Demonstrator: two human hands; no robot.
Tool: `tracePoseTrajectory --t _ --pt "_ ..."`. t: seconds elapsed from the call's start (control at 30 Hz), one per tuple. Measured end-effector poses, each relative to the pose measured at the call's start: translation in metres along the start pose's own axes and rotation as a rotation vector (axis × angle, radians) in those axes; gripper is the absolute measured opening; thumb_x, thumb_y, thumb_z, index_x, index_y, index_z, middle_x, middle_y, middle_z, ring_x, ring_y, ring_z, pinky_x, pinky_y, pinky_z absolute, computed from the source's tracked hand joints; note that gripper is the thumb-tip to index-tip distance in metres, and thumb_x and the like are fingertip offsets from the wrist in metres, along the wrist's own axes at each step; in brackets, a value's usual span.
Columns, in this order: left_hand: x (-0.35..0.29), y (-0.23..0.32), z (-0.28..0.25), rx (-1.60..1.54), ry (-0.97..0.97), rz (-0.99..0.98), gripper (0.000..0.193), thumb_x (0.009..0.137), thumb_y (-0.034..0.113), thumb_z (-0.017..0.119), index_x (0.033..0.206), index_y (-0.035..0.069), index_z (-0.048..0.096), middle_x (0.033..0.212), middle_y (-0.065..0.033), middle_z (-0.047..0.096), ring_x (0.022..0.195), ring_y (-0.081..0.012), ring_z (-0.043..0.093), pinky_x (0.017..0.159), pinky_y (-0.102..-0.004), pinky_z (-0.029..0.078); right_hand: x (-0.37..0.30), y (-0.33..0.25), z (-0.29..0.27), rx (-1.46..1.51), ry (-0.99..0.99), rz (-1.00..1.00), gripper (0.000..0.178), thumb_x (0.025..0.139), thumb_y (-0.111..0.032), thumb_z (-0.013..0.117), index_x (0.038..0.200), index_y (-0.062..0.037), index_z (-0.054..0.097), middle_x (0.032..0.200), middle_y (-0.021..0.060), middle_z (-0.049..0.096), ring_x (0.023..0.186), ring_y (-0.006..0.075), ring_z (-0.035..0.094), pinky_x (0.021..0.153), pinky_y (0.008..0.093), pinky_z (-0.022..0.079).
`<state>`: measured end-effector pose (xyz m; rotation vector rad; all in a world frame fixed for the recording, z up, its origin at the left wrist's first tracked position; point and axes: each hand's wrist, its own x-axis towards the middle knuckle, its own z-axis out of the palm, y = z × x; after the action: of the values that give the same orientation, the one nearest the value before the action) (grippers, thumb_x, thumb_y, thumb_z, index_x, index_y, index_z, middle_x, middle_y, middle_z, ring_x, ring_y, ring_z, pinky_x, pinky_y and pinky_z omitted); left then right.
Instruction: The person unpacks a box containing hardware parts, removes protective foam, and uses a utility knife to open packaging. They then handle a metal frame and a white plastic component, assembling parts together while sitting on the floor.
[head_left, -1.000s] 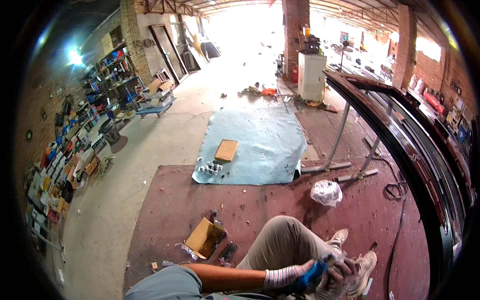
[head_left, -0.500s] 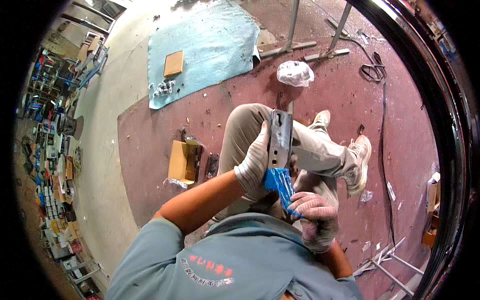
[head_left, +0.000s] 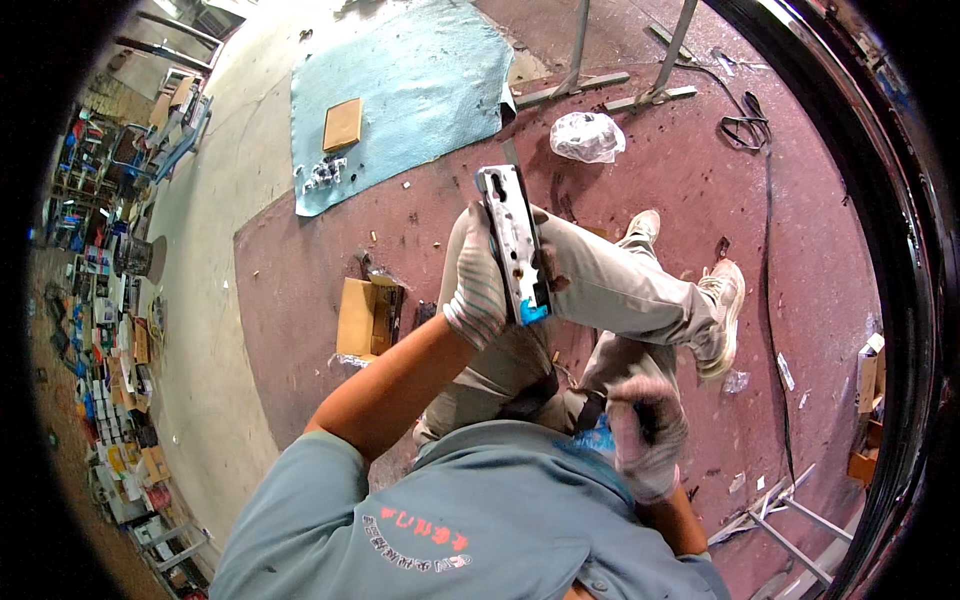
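Observation:
A long metal fitting (head_left: 513, 232) with slots and holes is gripped in my left hand (head_left: 478, 280), raised over my bent leg. The glove on that hand is striped, its fingers wrapped round the fitting's edge. A bit of blue film (head_left: 534, 312) still covers the fitting's lower end. Closed and slightly blurred, my right hand (head_left: 650, 435) is low by my shirt, apart from the fitting. Crumpled blue plastic film (head_left: 597, 438) shows beside its fingers, partly hidden by the hand.
A light-blue mat (head_left: 410, 90) bears a brown box (head_left: 342, 125) and small parts. A clear plastic bag (head_left: 588, 137) and an open cardboard box (head_left: 357, 318) are on the red floor. A black cable (head_left: 767, 300) runs along the right; a metal frame (head_left: 665, 50) stands beyond.
My right hand has pulled the blue film off most of the fitting's lower end and moved down toward my shirt. My left hand has lifted and tilted the fitting up and leftward.

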<state>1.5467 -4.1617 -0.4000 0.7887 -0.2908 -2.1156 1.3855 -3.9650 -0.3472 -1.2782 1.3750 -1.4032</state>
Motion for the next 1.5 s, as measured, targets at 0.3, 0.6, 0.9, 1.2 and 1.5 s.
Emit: tracePoseTrajectory --t 0.3,0.6,0.9,1.2,1.5 --pt "-0.016 -0.027 0.015 -0.08 -0.131 -0.189 0.082 0.091 0.077 0.027 0.115 0.006 0.059 0.088 -0.0148 0.062 0.074 -0.0315 0.059 0.072 -0.0516 0.052 0.04 0.026 0.009 -0.571 -0.119 -0.308 0.058 0.068 -0.019 0.087 0.121 -0.0127 0.064 0.079 0.0064 0.058 0.067 0.0236 0.058 0.057 0.034 0.049" --pt "-0.025 -0.043 0.021 -0.08 -0.072 -0.186 0.068 0.09 0.074 0.043 0.106 0.011 0.062 0.081 -0.0088 0.063 0.067 -0.0219 0.062 0.061 -0.0334 0.054 0.045 0.04 0.013 -0.492 -0.173 -0.354 0.034 0.074 -0.006 0.077 0.105 -0.0081 0.063 0.082 0.013 0.062 0.068 0.0326 0.063 0.058 0.0404 0.05" --pt "-0.03 -0.036 0.023 -0.148 -0.119 -0.225 0.082 0.085 0.083 0.035 0.107 0.008 0.059 0.081 -0.0105 0.06 0.07 -0.0264 0.059 0.063 -0.0393 0.051 0.05 0.042 0.001 -0.359 -0.326 -0.382 0.029 0.075 0.001 0.074 0.098 -0.007 0.058 0.078 0.0102 0.059 0.065 0.0279 0.06 0.057 0.0347 0.048" --pt "-0.027 -0.038 0.02 -0.041 -0.151 -0.108 0.082 0.084 0.082 0.039 0.115 0.008 0.056 0.083 -0.0085 0.059 0.068 -0.0225 0.058 0.06 -0.0355 0.05 0.044 0.034 0.013 -0.409 -0.166 -0.323 0.042 0.075 -0.002 0.077 0.114 -0.0056 0.061 0.088 0.0139 0.062 0.077 0.03 0.064 0.066 0.0381 0.052" --pt "-0.032 -0.054 0.02 0.019 -0.096 -0.128 0.081 0.085 0.082 0.039 0.119 0.009 0.053 0.085 -0.0066 0.057 0.072 -0.0199 0.056 0.062 -0.0315 0.049 0.046 0.039 0.015 -0.511 -0.245 -0.33 0.027 0.074 -0.002 0.075 0.099 -0.007 0.064 0.081 0.0125 0.062 0.071 0.0322 0.063 0.06 0.0403 0.05"
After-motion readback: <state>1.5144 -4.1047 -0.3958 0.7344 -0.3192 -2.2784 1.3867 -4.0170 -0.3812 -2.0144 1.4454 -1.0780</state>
